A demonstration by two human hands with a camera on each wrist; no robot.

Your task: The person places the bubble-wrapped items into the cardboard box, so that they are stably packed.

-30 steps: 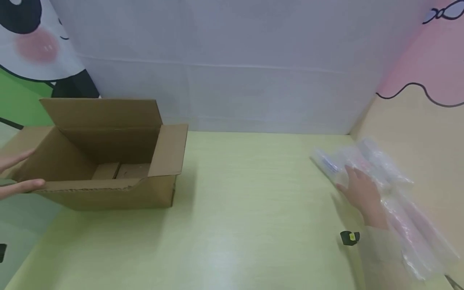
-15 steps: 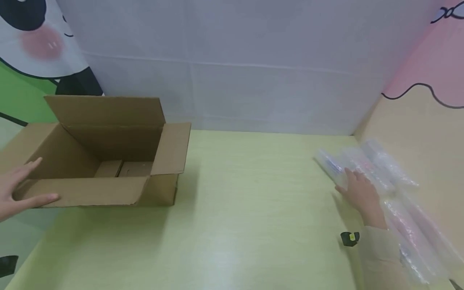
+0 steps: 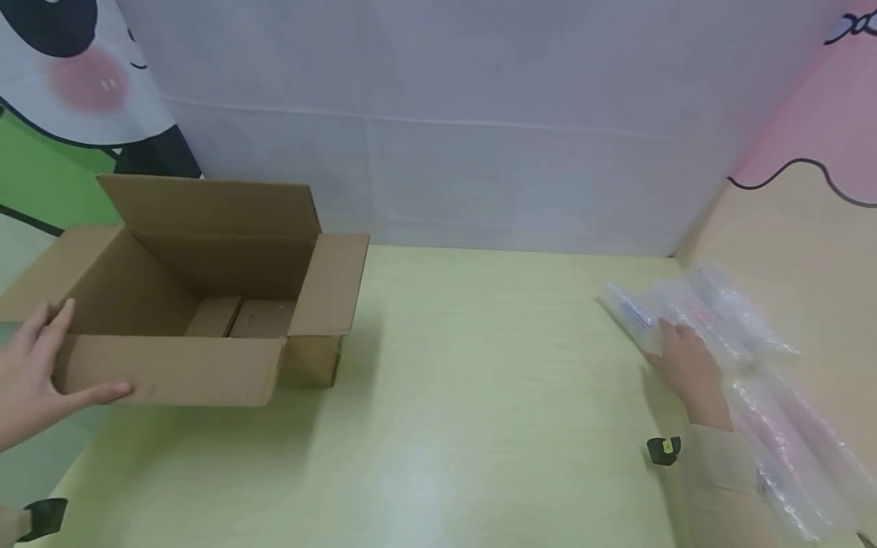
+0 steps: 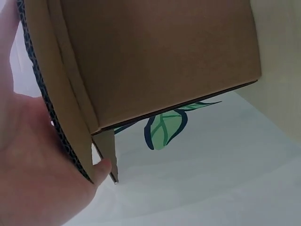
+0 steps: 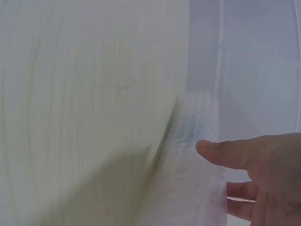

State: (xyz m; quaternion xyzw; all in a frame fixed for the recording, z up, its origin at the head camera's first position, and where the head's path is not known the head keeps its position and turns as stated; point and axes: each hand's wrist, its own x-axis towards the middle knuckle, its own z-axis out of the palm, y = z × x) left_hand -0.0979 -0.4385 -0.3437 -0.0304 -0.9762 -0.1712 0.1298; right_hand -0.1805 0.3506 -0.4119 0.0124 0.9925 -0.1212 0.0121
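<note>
An open cardboard box (image 3: 178, 373) stands at the left in the head view, its flaps spread outward. My left hand (image 3: 30, 384) lies at its front left corner, fingers spread and fairly straight, the thumb along the front flap. In the left wrist view this hand (image 4: 42, 183) touches the edges of the box flaps (image 4: 56, 80). At the right, my right hand (image 3: 690, 377) grips a long bubble-wrapped item (image 3: 626, 304) on the table. The right wrist view has the thumb on the near side of the bubble wrap (image 5: 188, 183), fingertips at its other side.
Several more bubble-wrapped items (image 3: 788, 441) lie beside and behind the right hand, near the right wall. A pale wooden table (image 3: 466, 365) stretches between them and the box. A white sheet (image 3: 445, 175) backs the table.
My left hand has come further in from the left, and the box's front flap has swung outward and down under it. The right thumb has tucked closer against the wrapped item.
</note>
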